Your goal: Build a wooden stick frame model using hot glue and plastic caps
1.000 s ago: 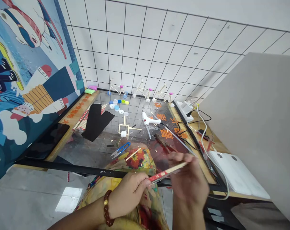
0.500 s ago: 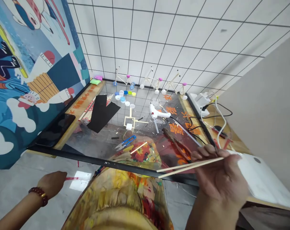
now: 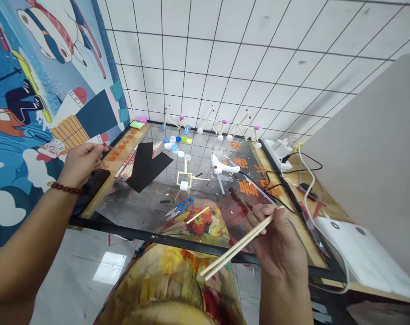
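My right hand is closed on a pair of pale wooden chopsticks, pinched near one end between thumb and fingers. Their free ends point down and left over my patterned apron. My left hand, with a beaded bracelet at the wrist, is raised over the table's left edge, near a dark phone. Its fingertips are pinched together by a small reddish bit that I cannot make out. Wrapped chopsticks lie beyond it, partly under black sheet pieces.
On the glossy tabletop lie blue snips, a short stick, a small stick frame, a white glue gun, pliers and bottle caps. Stick models stand along the wall. Cables run at right.
My left hand has risen from below the table edge to above its left side; the pink strip no longer shows clearly. My right hand has shifted left, the chopsticks now tilted steeper and closer together.
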### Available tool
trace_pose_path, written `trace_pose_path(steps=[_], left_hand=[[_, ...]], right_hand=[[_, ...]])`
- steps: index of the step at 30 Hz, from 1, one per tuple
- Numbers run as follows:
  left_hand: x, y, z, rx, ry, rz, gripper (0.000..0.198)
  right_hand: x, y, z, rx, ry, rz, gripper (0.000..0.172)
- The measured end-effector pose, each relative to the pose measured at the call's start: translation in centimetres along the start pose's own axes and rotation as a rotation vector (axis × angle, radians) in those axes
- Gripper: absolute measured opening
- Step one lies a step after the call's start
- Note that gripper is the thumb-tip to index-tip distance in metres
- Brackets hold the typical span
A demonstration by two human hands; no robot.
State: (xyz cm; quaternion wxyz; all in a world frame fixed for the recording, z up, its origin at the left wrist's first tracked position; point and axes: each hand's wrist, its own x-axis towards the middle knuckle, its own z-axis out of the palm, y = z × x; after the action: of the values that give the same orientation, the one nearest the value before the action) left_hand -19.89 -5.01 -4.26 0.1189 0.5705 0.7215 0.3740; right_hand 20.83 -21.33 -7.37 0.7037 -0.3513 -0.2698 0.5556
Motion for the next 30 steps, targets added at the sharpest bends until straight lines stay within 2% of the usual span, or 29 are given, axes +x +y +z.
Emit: trace_pose_path(steps=[2, 4, 5, 6, 7, 8, 9, 11, 12, 13, 14, 15, 16, 18, 21, 22, 24, 27, 29, 30], left_hand=[[2.1, 0.5, 1.4, 0.053, 0.049, 0.011, 0.039], [2.2, 2.1, 2.9, 0.251, 0.067, 0.137, 0.037], [1.4, 3.3, 3.8, 0.265, 0.141, 0.231, 0.046], [0.0, 4.7, 4.8, 0.197, 0.162, 0.345, 0.051], [-1.8, 6.1, 6.0, 0.064, 0.096, 0.446, 0.048], [-3.9, 7.4, 7.4, -0.099, -0.055, 0.511, 0.041], [-6.1, 8.6, 8.7, -0.254, -0.292, 0.527, 0.035], [-9.9, 10.3, 11.4, -0.484, -0.802, 0.449, 0.031], [-11.3, 10.8, 12.5, -0.549, -1.005, 0.419, 0.032], [-12.2, 11.0, 13.4, -0.604, -1.122, 0.366, 0.034], [-12.6, 11.1, 14.0, -0.649, -1.192, 0.277, 0.036], [-12.6, 11.1, 14.4, -0.681, -1.206, 0.187, 0.037], [-12.3, 11.0, 14.5, -0.701, -1.171, 0.102, 0.036], [-11.0, 10.7, 14.2, -0.733, -1.012, -0.008, 0.032], [-8.7, 10.5, 13.2, -0.864, -0.728, -0.019, 0.027], [-8.1, 10.5, 13.0, -0.918, -0.684, -0.030, 0.028], [-7.4, 10.7, 12.8, -0.998, -0.669, -0.055, 0.029], [-7.7, 11.0, 13.4, -1.057, -0.758, -0.071, 0.033], [-8.3, 10.9, 14.0, -1.099, -0.812, -0.088, 0.036], [-8.6, 10.8, 14.3, -1.125, -0.825, -0.108, 0.037]], right_hand=[[-0.1, 0.7, 0.6, -0.033, -0.005, 0.034, 0.030], [0.3, 1.8, 1.0, -0.091, -0.005, 0.061, 0.031], [0.7, 2.5, 1.3, -0.132, -0.002, 0.064, 0.032], [1.3, 3.3, 1.5, -0.178, 0.006, 0.064, 0.034], [2.0, 4.0, 1.8, -0.219, 0.014, 0.056, 0.035], [2.7, 4.8, 2.1, -0.259, 0.008, 0.046, 0.036], [3.5, 5.5, 2.5, -0.293, 0.000, 0.027, 0.036], [4.9, 6.5, 3.1, -0.352, -0.032, -0.010, 0.036], [5.6, 6.9, 3.3, -0.372, -0.037, -0.024, 0.037], [6.2, 7.0, 3.5, -0.390, -0.038, -0.029, 0.037], [6.8, 7.1, 3.6, -0.396, -0.038, -0.025, 0.038], [7.4, 7.1, 3.7, -0.392, -0.036, -0.012, 0.038], [8.0, 7.0, 3.6, -0.380, -0.030, 0.005, 0.040], [9.2, 7.0, 3.6, -0.342, -0.004, 0.039, 0.043], [11.3, 7.7, 3.9, -0.368, 0.057, 0.080, 0.044], [11.9, 8.1, 4.3, -0.417, 0.053, 0.104, 0.043], [13.0, 9.1, 5.1, -0.546, 0.015, 0.152, 0.040], [13.3, 9.2, 5.9, -0.631, -0.052, 0.191, 0.039], [12.4, 7.8, 4.8, -0.707, -0.115, 0.160, 0.036], [11.5, 6.7, 3.6, -0.863, -0.190, 0.059, 0.033]])
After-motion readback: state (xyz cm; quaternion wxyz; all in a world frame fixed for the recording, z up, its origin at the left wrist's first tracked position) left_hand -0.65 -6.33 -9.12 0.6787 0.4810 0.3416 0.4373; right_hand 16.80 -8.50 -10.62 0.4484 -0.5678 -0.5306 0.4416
